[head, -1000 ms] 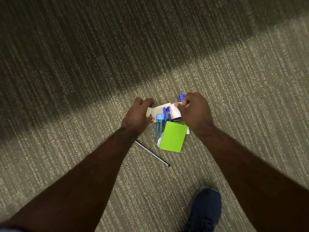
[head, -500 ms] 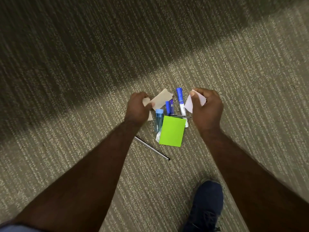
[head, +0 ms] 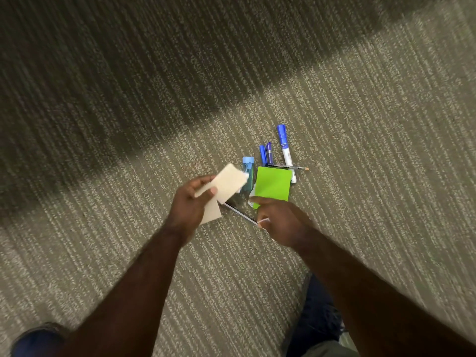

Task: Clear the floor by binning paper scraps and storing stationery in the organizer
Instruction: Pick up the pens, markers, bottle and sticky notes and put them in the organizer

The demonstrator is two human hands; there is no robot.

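My left hand (head: 189, 206) is shut on two cream paper scraps (head: 229, 182), held above the carpet. My right hand (head: 279, 221) is closed around a white paper scrap (head: 263, 222), only its edge showing. On the floor beyond the hands lie a green sticky-note pad (head: 273, 186), a light-blue capped tube (head: 248, 169), two short blue pens (head: 265, 153), a blue-capped white marker (head: 285, 148), a pencil (head: 288, 166) across the pad's top, and a thin dark stick (head: 238, 212) partly under my hands.
Striped beige carpet (head: 360, 150) fills the view, with a dark shadow band across the upper left. My dark blue shoes (head: 316, 320) show at the bottom right and bottom left corner. No bin or organizer is in view.
Both hands lifted away from the pile and drew back toward me, each carrying paper scraps. The markers and pens they covered are now exposed. The camera has shifted.
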